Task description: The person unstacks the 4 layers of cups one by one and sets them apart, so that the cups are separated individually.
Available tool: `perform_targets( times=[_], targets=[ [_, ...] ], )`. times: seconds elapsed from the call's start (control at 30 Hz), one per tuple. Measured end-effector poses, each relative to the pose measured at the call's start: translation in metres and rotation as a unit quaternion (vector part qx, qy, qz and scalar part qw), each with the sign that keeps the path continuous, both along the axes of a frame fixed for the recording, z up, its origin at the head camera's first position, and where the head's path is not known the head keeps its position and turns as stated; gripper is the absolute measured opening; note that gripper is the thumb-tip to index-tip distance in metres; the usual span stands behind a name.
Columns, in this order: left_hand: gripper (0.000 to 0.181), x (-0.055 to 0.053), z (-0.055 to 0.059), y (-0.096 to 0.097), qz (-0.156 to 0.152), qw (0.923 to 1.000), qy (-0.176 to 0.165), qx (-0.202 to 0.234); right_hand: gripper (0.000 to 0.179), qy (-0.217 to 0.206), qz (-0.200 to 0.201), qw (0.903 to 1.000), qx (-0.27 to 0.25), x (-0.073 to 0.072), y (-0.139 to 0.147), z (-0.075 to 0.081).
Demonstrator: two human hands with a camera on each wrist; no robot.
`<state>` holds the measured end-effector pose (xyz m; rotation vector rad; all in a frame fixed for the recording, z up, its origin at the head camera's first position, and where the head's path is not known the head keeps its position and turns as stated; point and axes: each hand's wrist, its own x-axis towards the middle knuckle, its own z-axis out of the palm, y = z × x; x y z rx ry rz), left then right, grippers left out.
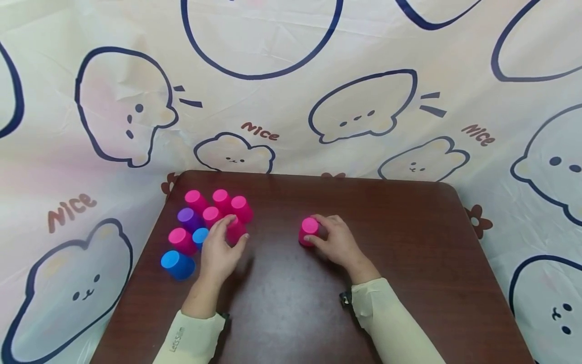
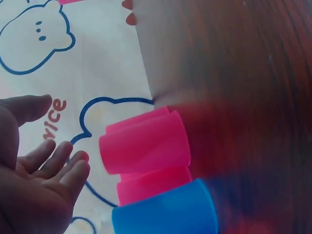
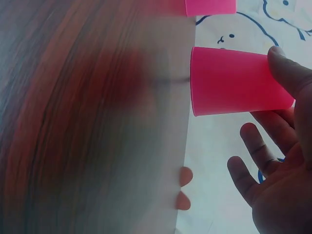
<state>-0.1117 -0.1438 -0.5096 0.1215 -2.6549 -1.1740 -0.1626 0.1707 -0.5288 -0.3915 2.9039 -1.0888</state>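
Note:
On the right, my right hand [image 1: 340, 244] pinches an upside-down pink cup [image 1: 309, 232] between thumb and fingers. The right wrist view shows the thumb on one side of that pink cup [image 3: 239, 83], with the other fingers spread loosely. My left hand [image 1: 220, 255] is over the front right of a cluster of upturned cups, thumb and fingers apart, gripping nothing. Nearest it are a small blue cup [image 1: 200, 236] and a pink cup [image 1: 236, 231] partly hidden by the fingers. In the left wrist view, a gap separates the hand [image 2: 44, 180] from the pink cup [image 2: 146, 144].
The cluster on the table's left also has a purple cup [image 1: 190, 219], a larger blue cup [image 1: 178, 265] and several pink cups [image 1: 196, 201]. They stand close together on the dark brown table [image 1: 282, 313]. A cartoon-printed sheet [image 1: 291, 111] hangs behind the table.

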Motion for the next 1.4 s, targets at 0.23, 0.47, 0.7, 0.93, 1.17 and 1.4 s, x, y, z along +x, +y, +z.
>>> perform_targets(
  times=[0.23,0.47,0.7,0.93,1.17,1.4],
  targets=[
    [0.069,0.003,0.008,-0.014,0.031,0.999,0.014,-0.028,0.063,0.014,0.018,0.9997,-0.002,0.0,-0.012,0.001],
    [0.069,0.004,0.008,-0.029,0.056,0.9979,0.002,-0.031,0.062,0.014,0.032,0.9994,0.002,0.002,-0.018,-0.001],
    [0.069,0.005,0.006,-0.038,0.072,0.9968,-0.019,-0.031,0.061,0.002,0.043,0.999,0.006,0.004,-0.026,-0.003],
    [0.066,0.003,0.001,-0.047,0.082,0.9952,-0.034,-0.041,0.061,0.006,0.055,0.9985,0.007,0.009,-0.04,-0.005],
    [0.063,0.0,-0.002,-0.051,0.089,0.9933,-0.054,-0.05,0.06,0.012,0.076,0.9969,0.013,0.012,-0.054,-0.007],
    [0.06,-0.002,-0.007,-0.054,0.093,0.9925,-0.062,-0.05,0.065,0.002,0.099,0.995,0.016,0.015,-0.072,-0.005]
  ],
)
